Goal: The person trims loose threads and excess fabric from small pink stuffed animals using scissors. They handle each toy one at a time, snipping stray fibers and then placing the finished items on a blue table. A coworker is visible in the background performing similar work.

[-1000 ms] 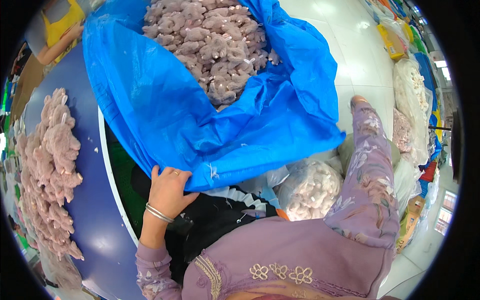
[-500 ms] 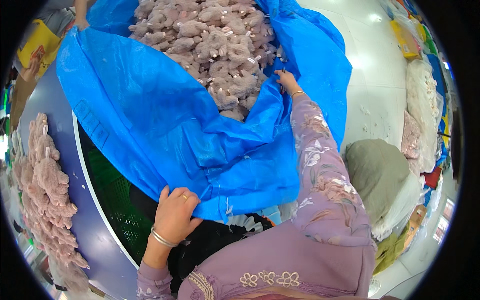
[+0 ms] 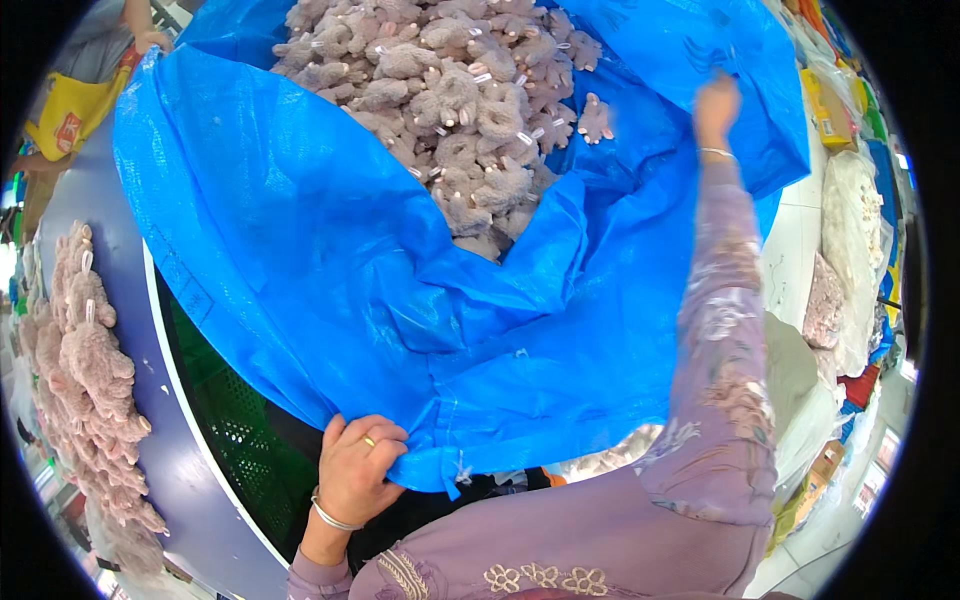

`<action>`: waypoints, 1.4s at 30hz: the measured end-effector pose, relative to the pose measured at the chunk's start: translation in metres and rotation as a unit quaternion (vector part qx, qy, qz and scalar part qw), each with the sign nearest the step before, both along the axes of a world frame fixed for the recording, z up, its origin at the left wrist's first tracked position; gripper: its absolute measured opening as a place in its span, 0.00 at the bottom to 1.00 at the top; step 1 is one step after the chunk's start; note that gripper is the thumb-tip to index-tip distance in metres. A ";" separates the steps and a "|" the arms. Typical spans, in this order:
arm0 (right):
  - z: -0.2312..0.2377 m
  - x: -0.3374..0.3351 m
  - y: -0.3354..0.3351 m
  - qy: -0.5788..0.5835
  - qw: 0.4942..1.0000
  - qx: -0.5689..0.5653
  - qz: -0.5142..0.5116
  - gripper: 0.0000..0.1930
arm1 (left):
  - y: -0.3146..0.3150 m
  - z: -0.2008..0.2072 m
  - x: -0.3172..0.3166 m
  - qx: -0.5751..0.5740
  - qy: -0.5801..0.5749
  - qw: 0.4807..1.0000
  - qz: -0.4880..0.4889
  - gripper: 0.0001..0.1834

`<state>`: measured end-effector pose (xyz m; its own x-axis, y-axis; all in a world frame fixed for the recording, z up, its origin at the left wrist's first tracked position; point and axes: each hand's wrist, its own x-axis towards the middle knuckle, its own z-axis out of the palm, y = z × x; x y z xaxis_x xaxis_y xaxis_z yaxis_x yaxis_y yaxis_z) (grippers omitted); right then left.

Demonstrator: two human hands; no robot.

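Note:
A large blue woven plastic sack [image 3: 330, 250] lies spread open before me, with a heap of fuzzy grey-pink plush pieces [image 3: 440, 90] inside it. Several pieces carry small white tags. My left hand [image 3: 362, 462] is closed on the sack's near hem, thumb and fingers gripping the folded edge. Far to the right, my right hand [image 3: 716, 108] is at the sack's inner right side with the arm stretched out. Motion smears its fingers, so what they hold, if anything, cannot be made out. One loose plush piece [image 3: 595, 118] lies on the blue sheet right of the heap.
Another person's hand [image 3: 150, 40] holds the sack's far left edge. On the blue-grey table [image 3: 190, 440] at left lies a pile of pink plush pieces [image 3: 95, 370]. A green perforated crate [image 3: 235, 430] sits below the sack. Bags and a box [image 3: 825, 465] line the right.
My right hand has moved right and away from me, and the sack's right side has spread outward. The heap shows more on its right. My left hand keeps its grip, slightly lower.

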<state>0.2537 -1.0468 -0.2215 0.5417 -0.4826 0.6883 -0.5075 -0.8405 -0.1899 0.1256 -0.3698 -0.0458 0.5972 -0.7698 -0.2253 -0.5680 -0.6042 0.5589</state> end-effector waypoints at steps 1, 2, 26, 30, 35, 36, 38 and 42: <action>-0.029 0.029 0.051 0.038 0.980 -0.182 0.074 0.11 | -0.002 0.000 0.003 -0.008 0.008 1.000 -0.017 0.15; -0.018 0.066 0.146 0.000 0.956 0.140 0.258 0.13 | -0.002 0.000 0.002 0.002 0.008 1.000 -0.022 0.16; -0.061 -0.125 0.029 0.607 0.751 0.231 -0.122 0.10 | -0.014 -0.013 0.030 -0.085 0.130 0.985 -0.074 0.15; -0.132 -0.116 0.067 0.287 0.937 0.199 0.035 0.10 | -0.020 -0.010 0.031 -0.080 0.118 0.987 -0.079 0.13; -0.156 0.052 0.250 0.209 0.843 0.380 0.318 0.14 | -0.025 -0.012 0.021 -0.090 0.074 0.992 -0.054 0.14; -0.164 0.087 0.285 0.175 0.838 0.369 0.362 0.15 | -0.025 -0.012 0.021 -0.087 0.068 0.992 -0.056 0.14; -0.185 0.147 0.326 0.158 0.826 0.373 0.391 0.18 | -0.026 -0.016 0.025 -0.088 0.078 0.991 -0.061 0.12; -0.183 0.228 0.374 0.217 0.896 0.188 0.339 0.19 | -0.021 -0.018 0.019 -0.048 0.073 0.995 -0.056 0.10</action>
<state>0.4818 -0.6731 -0.4043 0.9754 -0.0943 0.1991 0.0011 -0.9017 -0.4324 0.1450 -0.3910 -0.0636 0.4724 -0.8519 -0.2261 -0.5378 -0.4818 0.6918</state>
